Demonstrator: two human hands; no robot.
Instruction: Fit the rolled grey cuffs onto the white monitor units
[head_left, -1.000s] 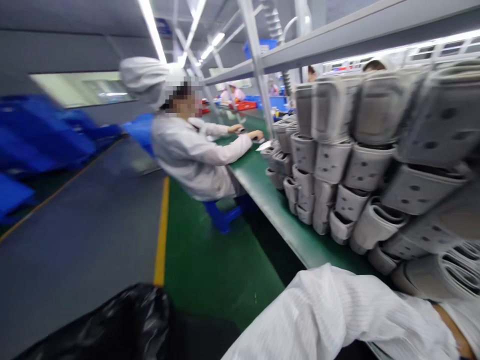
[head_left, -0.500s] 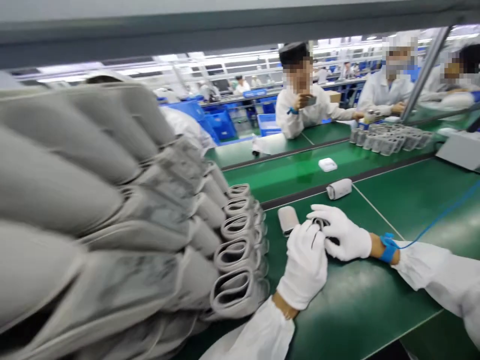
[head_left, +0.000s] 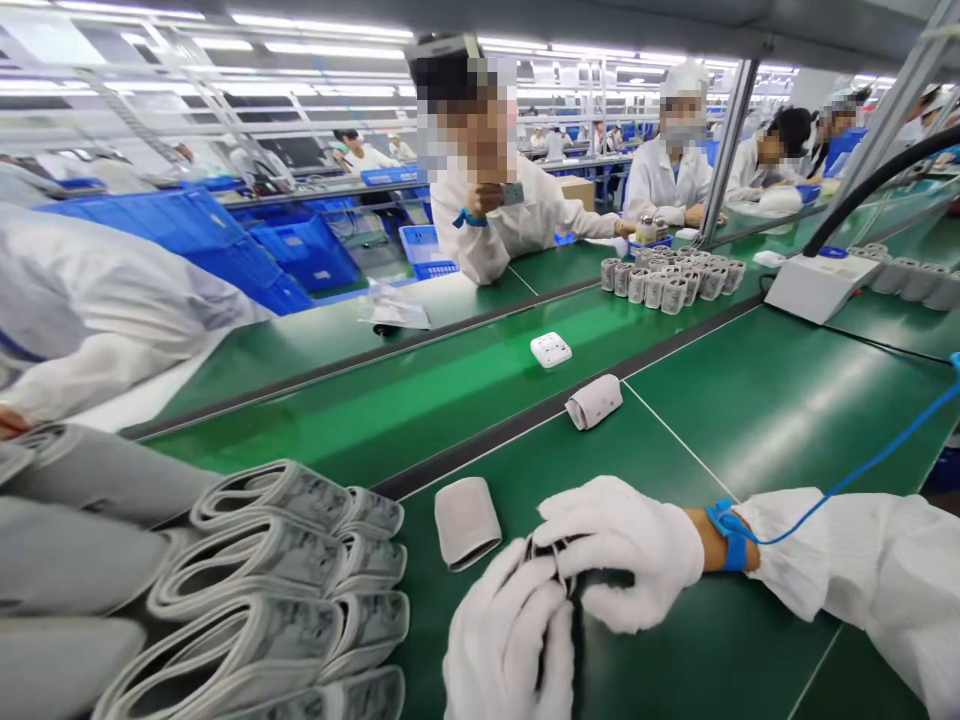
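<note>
Both my hands wear white gloves and meet at the front of the green table. My left hand [head_left: 514, 635] is closed on a rolled grey fabric cuff [head_left: 553, 552], and only its edge shows between the fingers. From the far side my right hand [head_left: 626, 550] grips the same cuff with bent fingers; the gloves hide most of it. One rolled cuff [head_left: 466, 520] lies just left of my hands. Another cuff [head_left: 595, 402] rests beyond them, by the dark strip along the belt.
Stacked grey cuffs [head_left: 247, 610] fill the left front. A white plastic piece [head_left: 551, 349] lies on the green belt [head_left: 360, 385]. Farther back stand several rolled cuffs [head_left: 675, 278] and a white box-like device [head_left: 817, 285]. A blue cord [head_left: 862, 470] runs from my right wrist. Co-workers sit opposite.
The view has swung right and come down, so the cuff stack takes up less of it. Both hands stay together on the cuff.
</note>
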